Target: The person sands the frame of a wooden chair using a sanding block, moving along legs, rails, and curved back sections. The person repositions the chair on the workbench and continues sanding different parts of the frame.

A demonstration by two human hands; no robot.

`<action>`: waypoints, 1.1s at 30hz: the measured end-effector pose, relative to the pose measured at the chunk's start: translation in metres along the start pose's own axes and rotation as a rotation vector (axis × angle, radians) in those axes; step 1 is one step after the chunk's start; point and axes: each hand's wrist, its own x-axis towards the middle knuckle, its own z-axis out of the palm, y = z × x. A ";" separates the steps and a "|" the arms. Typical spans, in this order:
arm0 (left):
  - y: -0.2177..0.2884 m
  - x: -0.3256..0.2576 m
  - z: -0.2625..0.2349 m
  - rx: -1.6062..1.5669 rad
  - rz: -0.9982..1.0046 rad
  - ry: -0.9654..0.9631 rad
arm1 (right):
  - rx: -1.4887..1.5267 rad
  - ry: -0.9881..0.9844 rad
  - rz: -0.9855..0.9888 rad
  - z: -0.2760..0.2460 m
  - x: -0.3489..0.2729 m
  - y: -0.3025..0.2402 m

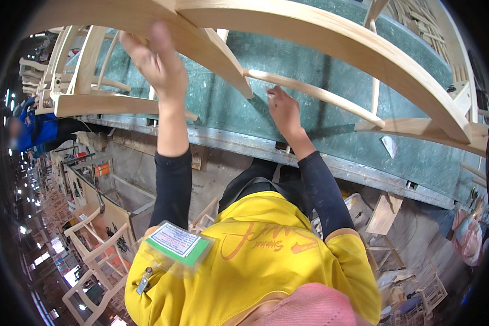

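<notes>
Pale, unfinished wooden chair frames lie on a green-topped workbench (212, 100). My left hand (158, 65) is raised at the upper left, its fingers stretched apart and slightly blurred. It overlaps the lower edge of a wide curved wooden piece (100, 13); whether it touches the wood I cannot tell. Over the bench top, my right hand (285, 111) has its fingers pinched together. Anything in that pinch is too small to make out. Just beyond it runs a thin round rung (315, 92), with a long curved rail (331, 35) arching above.
More chair frames (84, 65) stand at the bench's left end. A metal edge (233, 141) runs along the near side. A small pale scrap (388, 146) lies on the green top. To the far left is another person in blue (35, 130). Chair frames (100, 255) stand at lower left.
</notes>
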 end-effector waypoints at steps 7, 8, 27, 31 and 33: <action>0.021 -0.137 -0.061 -0.259 -0.963 -0.086 | -0.281 -0.104 0.028 -0.058 -0.033 0.003; 0.028 -0.148 -0.065 -0.388 -1.061 -0.092 | -0.055 -0.187 0.053 -0.070 -0.035 -0.013; 0.036 -0.043 -0.034 -0.259 -0.328 -0.043 | 0.065 0.244 -0.173 -0.111 0.004 -0.078; 0.042 0.021 0.018 -0.428 -0.107 -0.005 | -0.080 0.231 -0.234 -0.084 0.041 -0.083; 0.034 0.029 0.030 -0.345 -0.033 0.029 | -0.072 0.260 -0.249 -0.060 0.048 -0.088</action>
